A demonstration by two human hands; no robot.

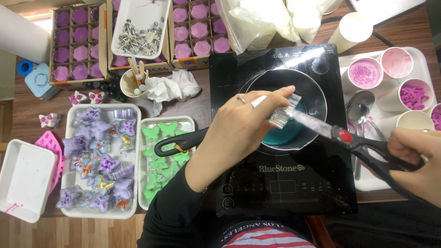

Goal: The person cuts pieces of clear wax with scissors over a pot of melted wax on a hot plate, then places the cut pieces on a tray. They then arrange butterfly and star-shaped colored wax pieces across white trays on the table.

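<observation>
My left hand (243, 124) pinches a small clear plastic packet (284, 111) above a dark pan (317, 98) that holds teal liquid (281, 135). The pan sits on a black induction hob (257, 64), its black handle (177, 142) pointing left. My right hand (415, 158) grips black-handled scissors (342, 136) with a red pivot. Their blades reach left and meet the packet's edge.
White trays hold purple butterfly shapes (98, 160) and green butterfly shapes (163, 158). Boxes of purple and pink wax pieces (76, 41) and a tray of metal wicks (140, 36) stand at the back. Paper cups of pink wax (365, 73) and spoons (360, 108) lie right.
</observation>
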